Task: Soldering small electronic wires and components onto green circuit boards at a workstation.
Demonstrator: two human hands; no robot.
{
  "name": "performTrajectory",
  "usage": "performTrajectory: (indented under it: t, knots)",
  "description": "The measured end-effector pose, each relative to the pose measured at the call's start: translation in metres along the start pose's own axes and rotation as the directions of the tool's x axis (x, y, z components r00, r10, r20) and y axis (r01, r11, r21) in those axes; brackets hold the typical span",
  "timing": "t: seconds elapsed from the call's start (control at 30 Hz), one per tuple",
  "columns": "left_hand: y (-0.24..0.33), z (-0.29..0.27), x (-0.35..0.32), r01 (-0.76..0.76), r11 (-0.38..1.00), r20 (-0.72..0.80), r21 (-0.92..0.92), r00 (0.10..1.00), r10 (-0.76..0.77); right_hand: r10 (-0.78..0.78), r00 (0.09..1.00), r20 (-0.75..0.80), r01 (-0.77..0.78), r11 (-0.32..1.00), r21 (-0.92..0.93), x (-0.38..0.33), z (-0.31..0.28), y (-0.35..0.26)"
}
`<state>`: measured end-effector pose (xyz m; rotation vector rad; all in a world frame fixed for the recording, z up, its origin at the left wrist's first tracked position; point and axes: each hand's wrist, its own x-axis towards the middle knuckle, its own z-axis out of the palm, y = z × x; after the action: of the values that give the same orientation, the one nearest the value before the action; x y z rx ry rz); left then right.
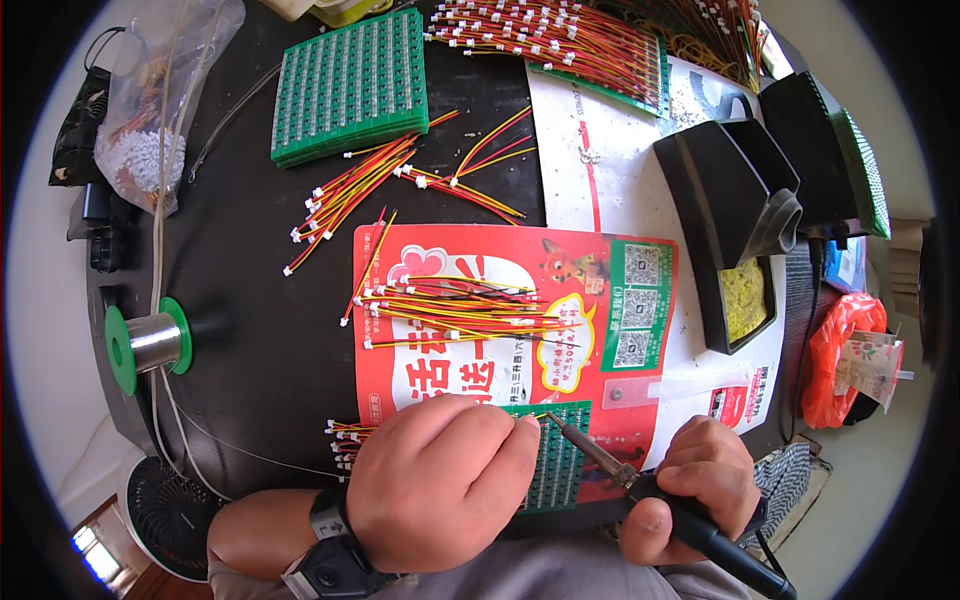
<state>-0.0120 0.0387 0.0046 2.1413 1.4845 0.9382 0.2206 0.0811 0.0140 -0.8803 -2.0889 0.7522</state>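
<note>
My right hand (705,480) grips a soldering iron (690,515) by its black handle, its metal tip slanting up and left to the top edge of a green circuit board (560,460). Over the left part of that board, my left hand (440,480) is closed in a pinch. A short yellow wire end (543,416) shows between its fingertips and the iron's tip; the rest is hidden by the hand. Several white connectors (345,430) on wires stick out left of this hand. Red, yellow and black wires (460,310) with white connectors lie just beyond, on a red printed sheet (640,390).
A solder spool (150,342) stands at the left. Stacked green boards (350,85) and loose wires (350,190) lie farther back, near a board covered with wires (560,45). At right is a black iron stand (730,190) with a yellow sponge (745,300); a fan (170,515) is lower left.
</note>
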Motion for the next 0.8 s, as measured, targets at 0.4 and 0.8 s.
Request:
performTrajectory:
  t: [0.4,0.8]
  knots:
    - [-0.0003,0.0011,-0.0017,-0.013,1.000,-0.004,0.012,1.000,0.013,0.015,1.000,0.003,-0.015,1.000,0.014,0.0011,0.0007,-0.0010]
    - [-0.0011,0.0007,-0.0016,-0.027,1.000,0.003,0.016,1.000,0.026,0.038,0.999,-0.024,-0.037,0.999,0.027,-0.0005,0.0019,-0.0022]
